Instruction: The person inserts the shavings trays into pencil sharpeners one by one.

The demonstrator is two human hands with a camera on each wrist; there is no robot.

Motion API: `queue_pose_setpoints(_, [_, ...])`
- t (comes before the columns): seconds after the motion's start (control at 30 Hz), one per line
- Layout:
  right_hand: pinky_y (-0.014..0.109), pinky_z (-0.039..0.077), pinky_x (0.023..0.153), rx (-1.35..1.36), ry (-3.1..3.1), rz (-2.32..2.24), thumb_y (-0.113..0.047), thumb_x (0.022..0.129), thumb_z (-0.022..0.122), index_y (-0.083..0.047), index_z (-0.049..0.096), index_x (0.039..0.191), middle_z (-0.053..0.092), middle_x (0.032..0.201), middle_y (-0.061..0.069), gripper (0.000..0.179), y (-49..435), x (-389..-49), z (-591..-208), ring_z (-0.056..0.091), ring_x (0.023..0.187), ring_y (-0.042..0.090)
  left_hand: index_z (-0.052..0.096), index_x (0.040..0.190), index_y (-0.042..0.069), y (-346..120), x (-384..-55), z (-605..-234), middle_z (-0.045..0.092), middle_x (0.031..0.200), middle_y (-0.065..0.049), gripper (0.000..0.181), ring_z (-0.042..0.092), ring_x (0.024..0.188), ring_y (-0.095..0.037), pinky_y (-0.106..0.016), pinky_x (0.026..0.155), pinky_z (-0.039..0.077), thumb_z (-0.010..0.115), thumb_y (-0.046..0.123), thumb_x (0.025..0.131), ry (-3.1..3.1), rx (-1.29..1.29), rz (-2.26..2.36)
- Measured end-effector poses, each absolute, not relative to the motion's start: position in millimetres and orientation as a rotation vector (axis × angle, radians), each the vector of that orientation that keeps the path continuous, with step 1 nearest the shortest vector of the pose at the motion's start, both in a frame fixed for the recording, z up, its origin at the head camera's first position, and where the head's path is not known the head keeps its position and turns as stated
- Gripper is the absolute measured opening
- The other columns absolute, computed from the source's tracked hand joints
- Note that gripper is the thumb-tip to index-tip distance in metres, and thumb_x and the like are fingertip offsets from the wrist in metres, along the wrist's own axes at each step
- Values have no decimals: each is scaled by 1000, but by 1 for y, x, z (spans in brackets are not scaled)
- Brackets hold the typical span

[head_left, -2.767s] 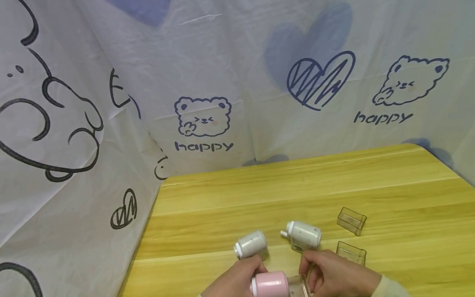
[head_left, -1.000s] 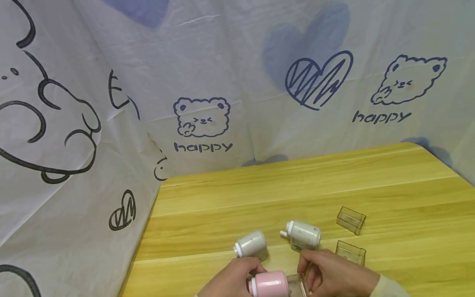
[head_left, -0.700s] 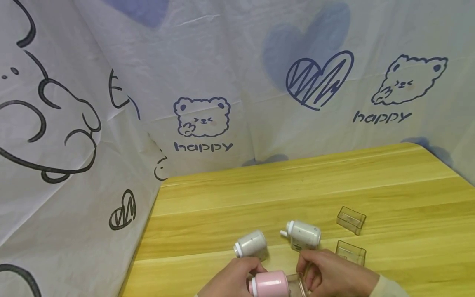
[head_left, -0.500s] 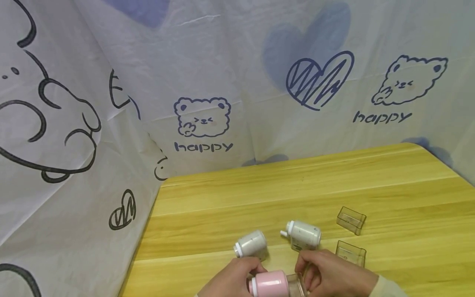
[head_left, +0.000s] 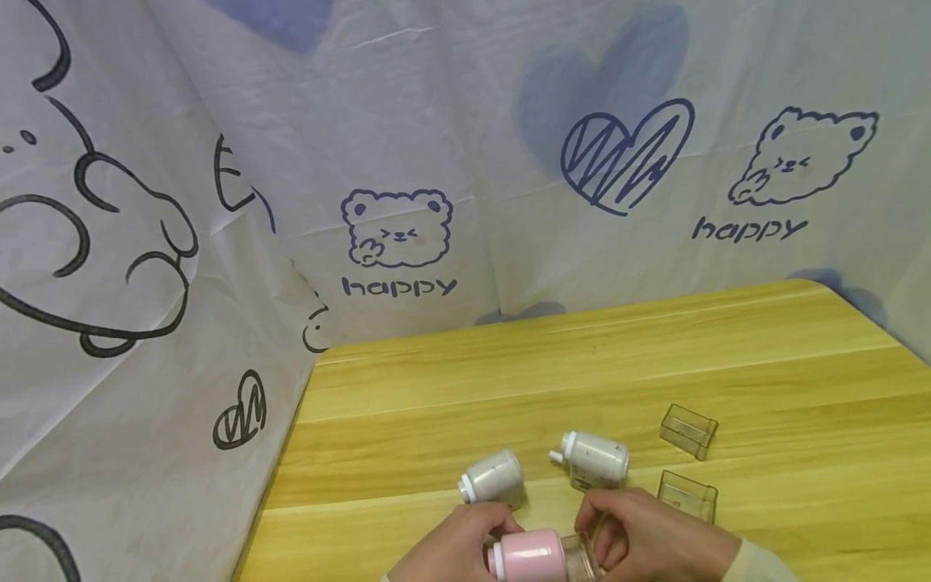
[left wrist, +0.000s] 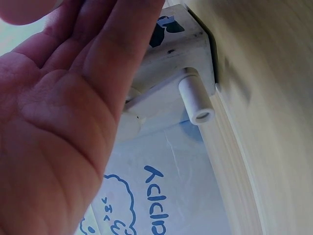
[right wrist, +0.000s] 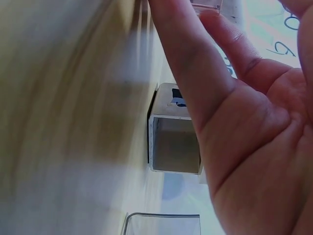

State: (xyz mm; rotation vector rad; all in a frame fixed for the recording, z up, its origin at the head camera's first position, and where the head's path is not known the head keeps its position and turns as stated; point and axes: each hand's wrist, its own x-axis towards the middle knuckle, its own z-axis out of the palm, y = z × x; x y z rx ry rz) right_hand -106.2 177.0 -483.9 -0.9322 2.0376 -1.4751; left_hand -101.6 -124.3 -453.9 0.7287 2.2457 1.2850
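At the bottom of the head view my left hand (head_left: 454, 543) grips a pink pencil sharpener (head_left: 534, 556) with a white collar. My right hand (head_left: 658, 533) pinches a clear brownish shavings drawer (head_left: 579, 558), partly inside the sharpener's right end. The lower parts of both are cut off by the frame. Just beyond my left hand sits a grey-white pencil sharpener (head_left: 496, 478); its crank handle (left wrist: 195, 100) shows in the left wrist view. A second grey-white sharpener (head_left: 598, 459) lies beyond my right fingers. One grey-white sharpener's hollow drawer slot (right wrist: 176, 142) faces the right wrist camera.
Two loose clear drawers rest on the wooden table (head_left: 436, 404) at the right: one farther back (head_left: 687, 432), and a nearer drawer (head_left: 687, 495) partly behind my right hand. A printed white cloth (head_left: 509, 162) hangs behind and to the left of the table.
My right hand has shifted slightly left, bringing the drawer farther into the pink sharpener, so less of it shows. My left hand and the other sharpeners stay nearly where they were.
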Motion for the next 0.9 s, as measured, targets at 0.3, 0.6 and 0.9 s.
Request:
queue_pose_setpoints(0.3, [29, 60, 71, -954, 2034, -1484, -11, 84, 86, -4, 62, 114, 69, 97, -3, 40, 175, -105, -484, 70, 83, 7, 69, 100, 14, -124, -102, -454, 65, 88, 15, 37, 62, 79, 0, -22, 74, 52, 94, 19, 73, 2266, 737, 1256])
queue_pose_setpoints(0.6, [29, 60, 71, -949, 2034, -1482, -11, 84, 86, -4, 62, 114, 68, 96, -5, 39, 174, -105, -484, 69, 83, 7, 69, 100, 14, -125, -102, -455, 65, 90, 16, 37, 62, 82, 1, -22, 75, 52, 94, 20, 73, 2277, 755, 1248])
queue_pose_setpoints(0.9, [28, 60, 69, -997, 2051, -1487, -12, 84, 86, -4, 62, 114, 69, 97, -5, 39, 173, -104, -485, 69, 82, 6, 69, 99, 13, -125, -103, -455, 65, 90, 16, 37, 62, 82, 1, -22, 75, 52, 94, 20, 73, 2283, 755, 1242])
